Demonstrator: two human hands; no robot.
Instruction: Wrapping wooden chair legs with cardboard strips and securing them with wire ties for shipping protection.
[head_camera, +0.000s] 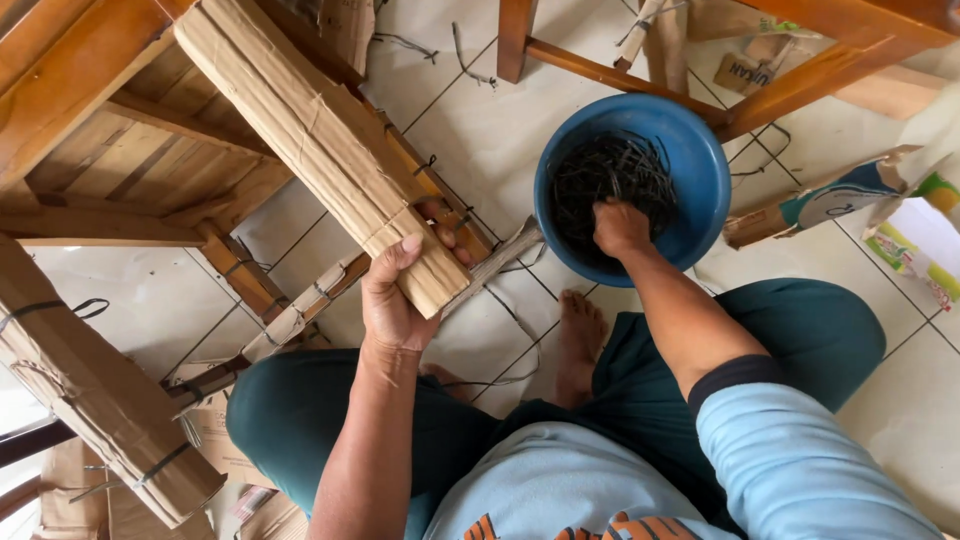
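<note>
Left hand (395, 300): you clamp it around the near end of a long tan bundle of folded cardboard strips (320, 150), propped against the wooden chair frame (90, 110). Right hand (620, 228): fingers closed down into the thin dark ties (612, 175) heaped in the round blue plastic basin (700, 165) on the tiled floor (480, 130). Held bundle shows no tie; judged unbound. One bundle at lower left (100, 400) already carries dark ties.

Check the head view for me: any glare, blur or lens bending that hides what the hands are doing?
Head view: even daylight, soft shadows; left hand on the cardboard bundle and right hand in the blue bowl are sharp; white glare at right edge; wide-angle bending toward corners.
</note>
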